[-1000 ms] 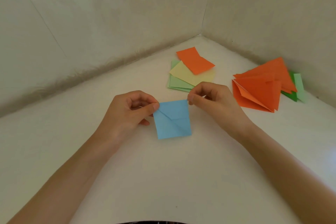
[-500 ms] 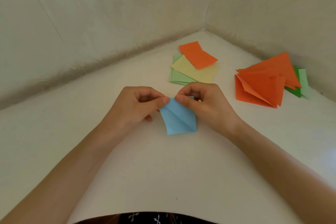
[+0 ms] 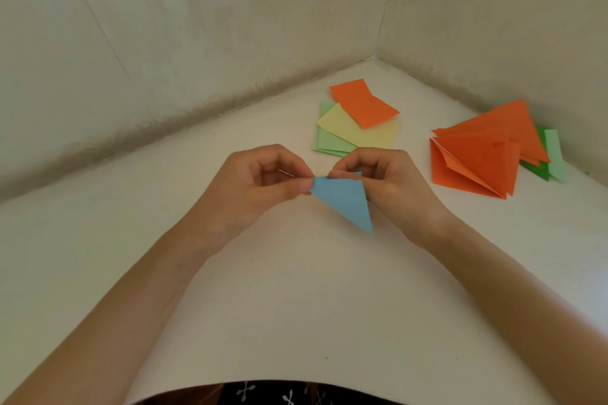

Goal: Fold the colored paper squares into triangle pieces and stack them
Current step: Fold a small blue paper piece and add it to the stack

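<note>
A blue paper (image 3: pixel 345 199) folded into a narrow triangle hangs point down just above the white table (image 3: pixel 296 299). My left hand (image 3: pixel 263 184) pinches its upper left corner between thumb and forefinger. My right hand (image 3: pixel 381 181) pinches its upper right edge with curled fingers. Behind my hands lies a loose pile of paper squares (image 3: pixel 355 128): an orange one on top, a yellow one under it, light green ones at the bottom. To the right sits a stack of folded orange triangles (image 3: pixel 487 154) on green pieces (image 3: pixel 549 154).
Two pale walls (image 3: pixel 197 26) meet in a corner behind the papers and bound the table at the back and right. Dark patterned cloth (image 3: pixel 283 394) shows at the near table edge.
The blue paper has gone from a creased square to a folded triangle, as my hands brought its top corners together and lifted it slightly.
</note>
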